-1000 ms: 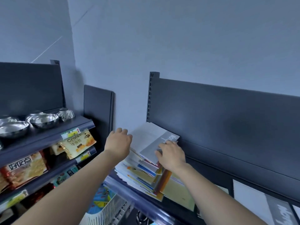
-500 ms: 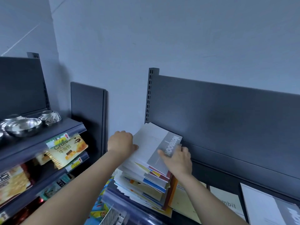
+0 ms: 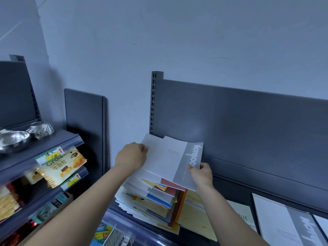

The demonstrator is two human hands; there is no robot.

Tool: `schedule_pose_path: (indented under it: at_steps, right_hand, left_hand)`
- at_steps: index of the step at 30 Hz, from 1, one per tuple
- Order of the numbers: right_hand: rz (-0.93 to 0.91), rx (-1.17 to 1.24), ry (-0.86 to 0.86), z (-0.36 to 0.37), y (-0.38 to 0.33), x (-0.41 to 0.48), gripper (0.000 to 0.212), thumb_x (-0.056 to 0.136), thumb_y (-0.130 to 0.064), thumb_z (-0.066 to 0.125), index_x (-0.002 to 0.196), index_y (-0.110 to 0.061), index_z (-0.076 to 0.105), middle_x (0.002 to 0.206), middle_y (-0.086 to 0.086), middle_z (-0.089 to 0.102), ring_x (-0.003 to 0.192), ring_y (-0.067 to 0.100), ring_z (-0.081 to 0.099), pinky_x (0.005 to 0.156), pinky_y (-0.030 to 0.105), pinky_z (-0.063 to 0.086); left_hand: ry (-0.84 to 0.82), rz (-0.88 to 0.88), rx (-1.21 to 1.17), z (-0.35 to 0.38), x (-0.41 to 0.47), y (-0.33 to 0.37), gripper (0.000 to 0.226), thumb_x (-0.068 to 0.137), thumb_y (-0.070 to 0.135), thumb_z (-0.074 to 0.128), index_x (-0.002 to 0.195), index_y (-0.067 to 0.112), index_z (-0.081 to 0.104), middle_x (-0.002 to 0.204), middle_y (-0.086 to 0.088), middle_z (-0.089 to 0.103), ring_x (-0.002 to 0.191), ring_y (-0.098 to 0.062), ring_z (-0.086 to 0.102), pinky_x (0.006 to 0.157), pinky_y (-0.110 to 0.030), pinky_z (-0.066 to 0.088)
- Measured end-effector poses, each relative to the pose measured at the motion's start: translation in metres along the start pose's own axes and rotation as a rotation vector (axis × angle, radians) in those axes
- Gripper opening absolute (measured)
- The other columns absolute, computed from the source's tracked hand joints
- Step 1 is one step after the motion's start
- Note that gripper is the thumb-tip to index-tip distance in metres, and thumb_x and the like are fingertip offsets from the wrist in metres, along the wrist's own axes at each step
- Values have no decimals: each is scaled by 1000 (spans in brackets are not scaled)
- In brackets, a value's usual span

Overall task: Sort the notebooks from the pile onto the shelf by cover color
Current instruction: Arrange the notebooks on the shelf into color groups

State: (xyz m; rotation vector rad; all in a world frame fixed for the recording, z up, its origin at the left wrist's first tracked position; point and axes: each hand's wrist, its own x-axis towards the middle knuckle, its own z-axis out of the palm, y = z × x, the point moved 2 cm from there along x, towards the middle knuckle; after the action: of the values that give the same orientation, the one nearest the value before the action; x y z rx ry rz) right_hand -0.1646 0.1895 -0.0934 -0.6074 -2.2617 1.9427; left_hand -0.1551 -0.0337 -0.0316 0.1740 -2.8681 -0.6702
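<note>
Notebook [image 3: 179, 162] with a white cover and grey stripe sat tilted atop the pile [image 3: 152, 199] at the left end of the shelf [image 3: 115, 218]. The right hand [image 3: 201, 175] pinched its grey right edge between thumb and curled fingers. The left hand [image 3: 130, 156] gripped the left edge of the lined sheet [image 3: 154, 162] just beneath, fingers curled. A yellow notebook [image 3: 195, 217] lay flat to the right.

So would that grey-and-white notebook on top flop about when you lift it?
Probably a bit floppy: the notebook looks thin, with a paper cover. Likely light: the right hand pinches just its edge. The left hand grips lined pages under it; the uneven pile below might shift.
</note>
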Motion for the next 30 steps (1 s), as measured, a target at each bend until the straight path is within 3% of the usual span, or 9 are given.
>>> schedule_pose_path:
  at_steps: [2, 4, 9, 12, 16, 20, 25, 27, 30]
  right_hand:
    - [7, 66, -2, -5, 2, -3, 24, 91, -20, 63, 108, -15, 46, 101, 7, 59, 84, 21, 59, 64, 32, 47]
    - [17, 106, -17, -7, 2, -7, 24, 93, -18, 62, 110, -15, 45, 101, 7, 58, 82, 19, 56, 59, 29, 43]
    - [20, 188, -29, -9, 1, -20, 27, 92, -18, 64, 111, -17, 45, 101, 7, 58, 85, 21, 57, 67, 32, 47]
    - [-10, 228, -8, -11, 1, -27, 28, 92, -20, 64, 114, -20, 47, 105, 6, 58, 88, 21, 58, 69, 34, 49]
    - [-66, 278, 17, -12, 4, -39, 26, 94, -15, 59, 114, -27, 46, 105, 3, 58, 89, 20, 57, 66, 32, 47]
    - [-124, 343, 35, -15, -2, -48, 26, 94, -13, 57, 112, -31, 48, 106, 2, 60, 94, 25, 60, 71, 37, 52]
    - [-173, 400, 38, -20, -10, -57, 24, 96, -12, 56, 111, -30, 49, 105, -1, 62, 94, 24, 61, 76, 41, 53]
    - [-139, 403, 64, -22, -8, -58, 24, 95, -13, 55, 113, -28, 47, 105, 0, 61, 94, 23, 60, 78, 42, 52]
    - [-26, 412, 71, -28, -1, -56, 26, 95, -12, 56, 115, -24, 46, 105, 2, 60, 94, 24, 61, 79, 41, 54]
  left_hand:
    - [-36, 4, 168, 3, -5, -2, 38, 96, 39, 44, 125, 19, 57, 118, -7, 53, 113, -27, 48, 91, -37, 46]
    - [-58, -31, 244, 5, -9, -3, 49, 90, 44, 53, 130, 16, 49, 121, -8, 49, 116, -27, 45, 88, -36, 45]
    - [-121, -145, 153, -1, -12, -3, 45, 82, 42, 67, 109, 10, 51, 102, -4, 51, 89, -24, 53, 70, -30, 43]
    - [-128, -155, 125, 2, -13, -1, 37, 84, 37, 65, 110, 13, 55, 112, -3, 57, 100, -24, 56, 78, -30, 43]
    - [-58, -108, 96, 9, -17, 2, 52, 89, 54, 53, 129, 21, 51, 127, -5, 46, 118, -27, 46, 95, -38, 40]
    - [-33, -83, 144, 9, -21, 1, 49, 96, 48, 38, 137, 22, 46, 134, -6, 48, 125, -28, 41, 96, -40, 35]
    - [-49, -37, 88, 14, -18, 3, 36, 96, 36, 35, 115, 15, 58, 119, -7, 60, 108, -32, 51, 83, -36, 40]
    - [-54, -10, 44, 18, -19, 4, 32, 96, 33, 34, 94, 13, 59, 106, -8, 63, 100, -33, 54, 77, -34, 41]
    - [-83, 13, 9, 21, -24, 12, 32, 99, 31, 34, 88, 12, 56, 103, -9, 64, 103, -35, 54, 77, -32, 40]
